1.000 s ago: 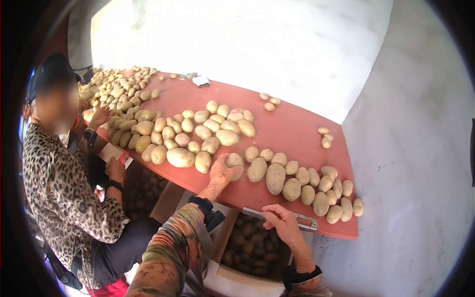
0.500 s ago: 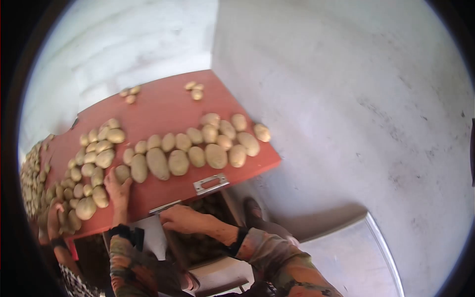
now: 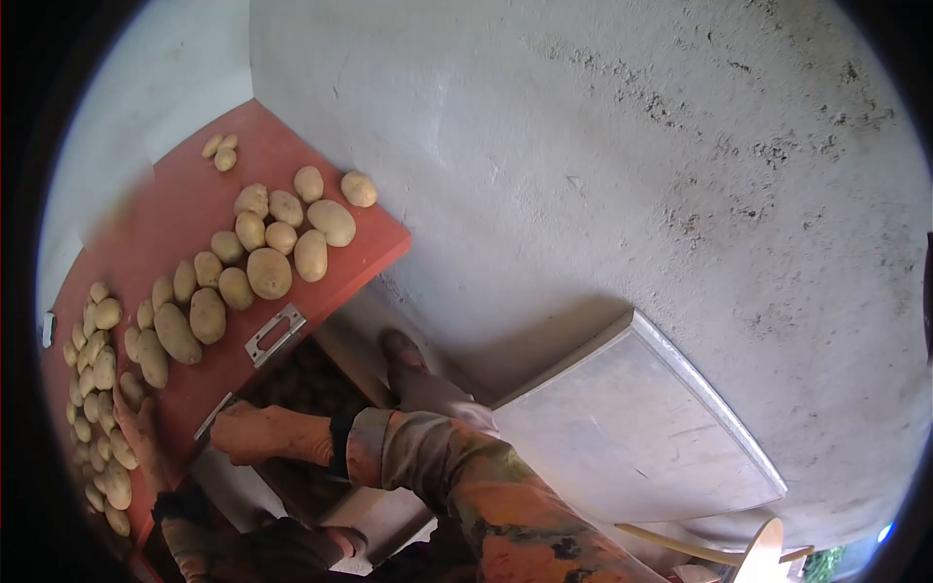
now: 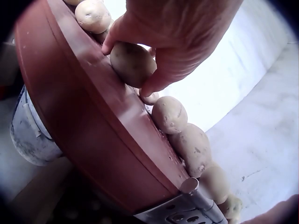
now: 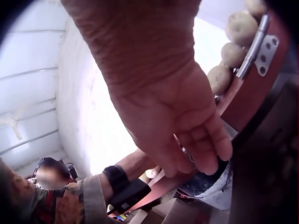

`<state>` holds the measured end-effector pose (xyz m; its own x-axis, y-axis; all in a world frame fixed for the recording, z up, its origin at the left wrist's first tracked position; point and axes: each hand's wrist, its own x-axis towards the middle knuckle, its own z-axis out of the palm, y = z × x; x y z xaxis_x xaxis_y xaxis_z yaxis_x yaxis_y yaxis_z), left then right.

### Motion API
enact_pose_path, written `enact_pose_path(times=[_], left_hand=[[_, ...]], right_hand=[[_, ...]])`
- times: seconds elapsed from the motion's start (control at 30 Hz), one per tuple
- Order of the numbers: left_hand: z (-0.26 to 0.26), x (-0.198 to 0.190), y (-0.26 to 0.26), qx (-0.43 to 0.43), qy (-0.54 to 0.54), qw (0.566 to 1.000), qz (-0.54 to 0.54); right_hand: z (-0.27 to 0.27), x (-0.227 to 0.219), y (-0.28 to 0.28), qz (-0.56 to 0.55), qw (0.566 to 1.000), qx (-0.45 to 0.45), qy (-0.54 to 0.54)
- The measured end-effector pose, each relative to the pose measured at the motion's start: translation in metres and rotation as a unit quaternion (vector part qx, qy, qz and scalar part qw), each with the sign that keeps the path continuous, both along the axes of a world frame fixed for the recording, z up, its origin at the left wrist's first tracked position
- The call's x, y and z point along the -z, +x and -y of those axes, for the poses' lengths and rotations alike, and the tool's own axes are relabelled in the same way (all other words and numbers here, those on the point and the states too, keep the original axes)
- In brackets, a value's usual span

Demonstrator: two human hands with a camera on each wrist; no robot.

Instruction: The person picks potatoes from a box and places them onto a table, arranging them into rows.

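In the left wrist view a potato sits between the thumb and fingers of my left hand, at the edge of a red board. The head view shows the left hand around that potato, at the left end of a row of potatoes. My right hand hovers by the board's front edge, beside a metal hinge. Seen by the right wrist camera, the right hand has loosely bent fingers and holds nothing.
More potatoes lie left of the left hand. A second hinge is fixed to the front edge, above a box of potatoes. A pale panel leans by the wall at right. Another person is beyond my left arm.
The head view has swung to the right, so the board now appears farther left. My left hand stays at its potato. My right hand has drawn back to the board's edge near the hinge.
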<state>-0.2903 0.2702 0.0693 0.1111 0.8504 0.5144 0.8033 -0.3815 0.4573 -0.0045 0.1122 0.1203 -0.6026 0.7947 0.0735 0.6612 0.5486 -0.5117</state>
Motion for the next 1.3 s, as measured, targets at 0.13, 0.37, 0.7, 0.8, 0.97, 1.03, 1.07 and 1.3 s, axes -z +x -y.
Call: enact_pose_path(times=[0.13, 0.37, 0.7, 0.8, 0.97, 1.03, 1.07, 1.3], left_hand=[[0.007, -0.012, 0.009, -0.030, -0.017, 0.999, 0.025], [0.019, -0.023, 0.042, -0.100, 0.144, 0.981, -0.083], [0.081, -0.101, 0.110, -0.051, 0.070, 0.975, 0.205], [0.086, -0.105, 0.112, -0.063, 0.060, 0.975, 0.202], [0.092, -0.113, 0.107, -0.038, -0.021, 0.967, 0.251], [0.089, -0.109, 0.105, -0.036, -0.018, 0.966, 0.254], [0.089, -0.108, 0.104, -0.031, -0.012, 0.967, 0.253], [0.090, -0.109, 0.107, -0.026, -0.025, 0.964, 0.264]], right_hand=[[0.003, 0.008, 0.005, -0.002, 1.000, 0.005, -0.002], [0.003, -0.020, 0.036, 0.027, 0.997, -0.001, -0.077], [0.014, 0.029, 0.059, 0.271, 0.955, 0.006, -0.117], [0.013, 0.045, 0.062, 0.308, 0.941, 0.017, -0.140], [0.011, 0.054, 0.060, 0.326, 0.931, 0.027, -0.164], [0.011, 0.060, 0.060, 0.319, 0.928, 0.029, -0.188], [0.011, 0.063, 0.060, 0.321, 0.928, 0.025, -0.189], [0.009, 0.101, 0.059, 0.275, 0.937, 0.054, -0.211]])
